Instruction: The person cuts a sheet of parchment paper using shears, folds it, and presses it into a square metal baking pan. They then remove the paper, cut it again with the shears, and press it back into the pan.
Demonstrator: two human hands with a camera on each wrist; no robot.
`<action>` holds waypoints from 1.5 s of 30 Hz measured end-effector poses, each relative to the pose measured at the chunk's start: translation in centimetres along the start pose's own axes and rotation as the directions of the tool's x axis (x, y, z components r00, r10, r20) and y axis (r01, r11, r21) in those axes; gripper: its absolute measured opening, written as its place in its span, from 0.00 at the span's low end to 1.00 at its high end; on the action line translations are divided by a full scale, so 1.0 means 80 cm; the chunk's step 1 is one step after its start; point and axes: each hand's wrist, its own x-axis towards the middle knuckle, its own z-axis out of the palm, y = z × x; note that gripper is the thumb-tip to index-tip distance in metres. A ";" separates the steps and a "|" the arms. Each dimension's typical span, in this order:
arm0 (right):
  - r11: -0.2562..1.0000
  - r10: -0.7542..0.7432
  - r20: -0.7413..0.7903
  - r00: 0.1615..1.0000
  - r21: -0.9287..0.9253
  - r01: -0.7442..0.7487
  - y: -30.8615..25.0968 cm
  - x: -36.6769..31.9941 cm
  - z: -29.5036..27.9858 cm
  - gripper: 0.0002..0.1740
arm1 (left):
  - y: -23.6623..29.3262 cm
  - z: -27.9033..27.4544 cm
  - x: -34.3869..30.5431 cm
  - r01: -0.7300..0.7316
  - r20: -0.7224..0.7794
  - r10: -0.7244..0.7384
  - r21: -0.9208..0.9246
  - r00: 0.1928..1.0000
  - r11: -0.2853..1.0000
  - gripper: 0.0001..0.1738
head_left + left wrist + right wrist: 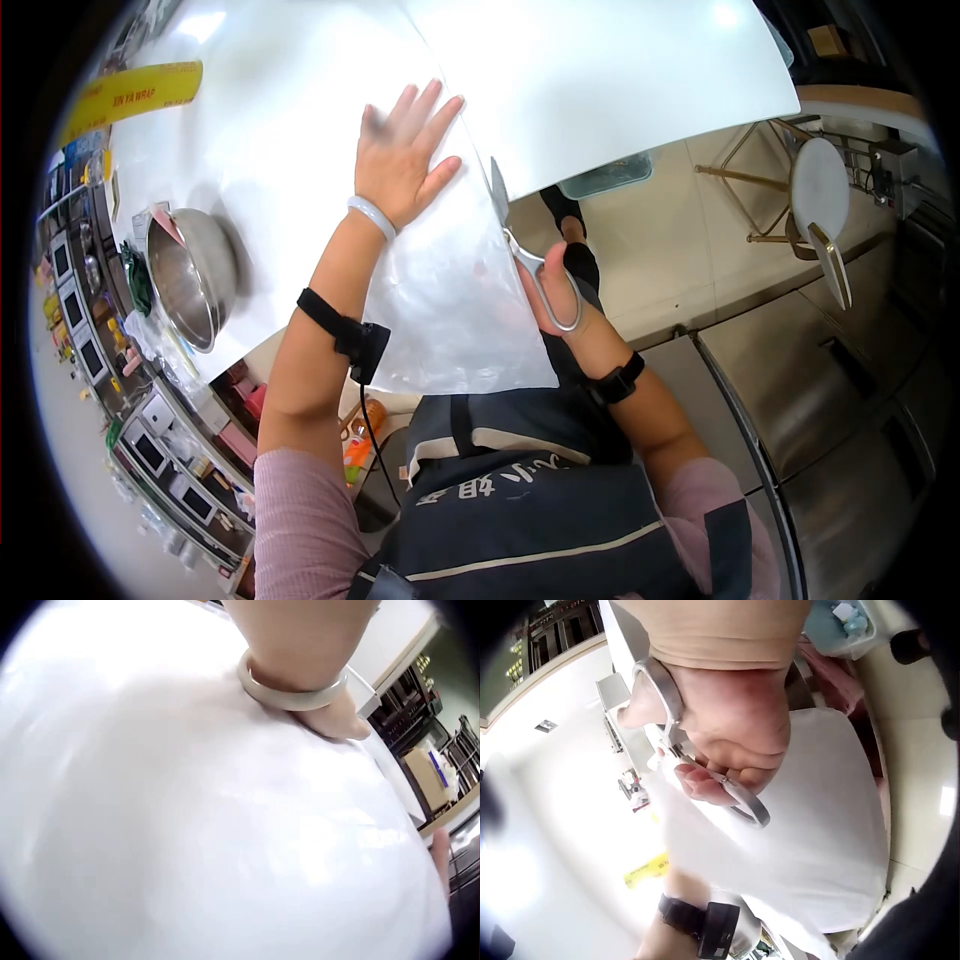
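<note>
My left hand (405, 160) lies flat with fingers spread on a translucent white plastic sheet (455, 325) on the white table; a pale bangle circles that wrist. The sheet's near end hangs over the table edge toward my apron. My right hand (560, 290) holds a pair of scissors (545, 285) at the sheet's right edge, thumb through one grey handle loop and fingers curled at the other. The blades point away from me along that edge. The right wrist view shows the scissors' handles (751, 804) around the curled fingers, with the sheet (825, 825) below.
A steel bowl (190, 280) stands at the table's left, near a yellow wrap box (130, 100). Another white tabletop (620, 70) adjoins at the right. A clear bin (608, 178) is below it, and a stool (820, 185) stands farther right.
</note>
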 end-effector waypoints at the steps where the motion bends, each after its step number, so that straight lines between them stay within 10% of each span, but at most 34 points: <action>1: 0.999 0.036 -0.006 0.999 -0.029 -0.036 0.000 0.006 -0.004 0.60 | 0.001 0.001 0.000 0.006 0.005 -0.006 0.003 1.000 1.000 0.32; 19: 0.998 0.039 -0.002 0.999 -0.052 -0.039 -0.008 0.004 0.012 0.62 | 0.002 0.001 0.000 0.014 -0.001 -0.014 -0.003 1.000 1.000 0.34; 22: 0.984 0.006 0.046 0.999 0.177 -0.014 -0.015 0.008 0.009 0.60 | 0.001 0.000 0.000 0.014 0.005 -0.014 -0.015 1.000 1.000 0.37; 32: 0.983 -0.111 -0.102 0.989 -0.155 0.095 -0.005 0.027 0.002 0.59 | -0.001 0.003 0.000 0.016 -0.011 -0.017 -0.013 1.000 1.000 0.40; 33: 0.923 -0.167 0.380 0.910 0.385 0.009 0.018 0.046 -0.039 0.58 | -0.001 0.003 0.001 0.013 -0.001 -0.013 -0.008 1.000 1.000 0.40; 34: 0.628 -0.429 0.666 0.610 0.705 -0.329 0.018 0.054 -0.045 0.57 | -0.001 0.003 0.000 0.011 0.011 -0.011 -0.004 1.000 1.000 0.41; 36: 0.579 -0.366 0.606 0.706 0.743 -0.337 0.005 0.034 -0.030 0.56 | 0.000 0.001 -0.001 0.013 0.003 -0.013 -0.011 1.000 1.000 0.41; 38: 0.999 -0.030 0.036 0.999 -0.021 0.031 -0.030 0.018 0.014 0.57 | 0.001 0.002 0.001 0.009 -0.011 -0.009 -0.021 1.000 1.000 0.41; 45: 0.989 -0.078 -0.057 0.995 -0.127 0.070 -0.043 0.032 0.025 0.60 | 0.000 -0.001 0.000 0.018 0.011 -0.018 -0.039 1.000 0.999 0.40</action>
